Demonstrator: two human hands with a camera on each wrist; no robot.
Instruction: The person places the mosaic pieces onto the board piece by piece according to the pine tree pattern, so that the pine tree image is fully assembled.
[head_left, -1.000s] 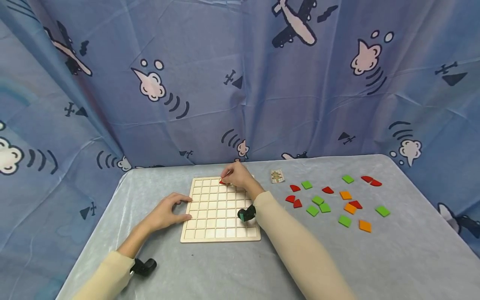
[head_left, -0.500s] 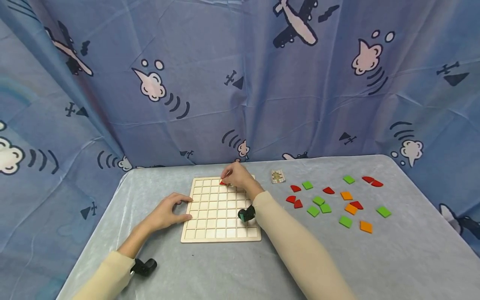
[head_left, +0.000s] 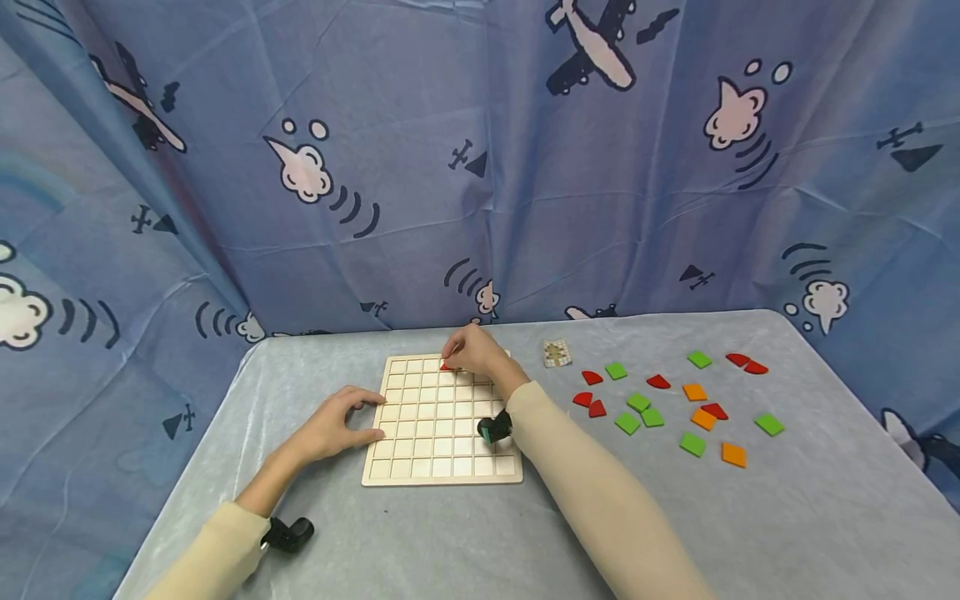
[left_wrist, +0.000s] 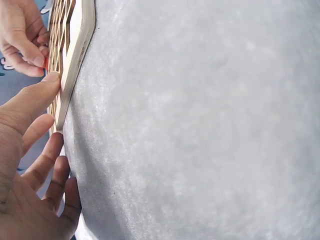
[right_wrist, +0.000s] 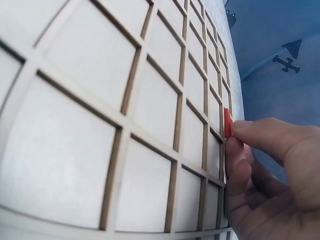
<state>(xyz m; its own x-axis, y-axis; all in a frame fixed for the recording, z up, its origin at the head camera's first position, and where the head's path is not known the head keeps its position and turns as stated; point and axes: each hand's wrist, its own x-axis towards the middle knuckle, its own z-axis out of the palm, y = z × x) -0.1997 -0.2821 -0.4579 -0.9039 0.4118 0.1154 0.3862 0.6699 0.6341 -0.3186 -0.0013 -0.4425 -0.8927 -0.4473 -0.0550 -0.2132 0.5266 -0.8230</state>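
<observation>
A pale wooden grid board (head_left: pixel 435 428) lies on the cloth-covered table. At its far row, my right hand (head_left: pixel 475 350) pinches a red fan-shaped tile (right_wrist: pixel 228 122) between thumb and fingers. In the right wrist view this tile stands at the end of a column of squares, its far part hidden by the thumb. My left hand (head_left: pixel 330 427) rests at the board's left edge, thumb and index fingertip against the rim. From the left wrist view, its other fingers (left_wrist: pixel 60 175) spread loosely beside the board's corner.
To the right lie several loose tiles: green squares (head_left: pixel 693 444), orange squares (head_left: pixel 734 454) and red fan shapes (head_left: pixel 658 382). A small patterned card (head_left: pixel 557 353) sits just right of the board's far corner. A blue printed curtain (head_left: pixel 420 208) hangs behind the table.
Both hands keep nearly the same place throughout. The right hand stays on the red tile at the far row, with only slight finger movement.
</observation>
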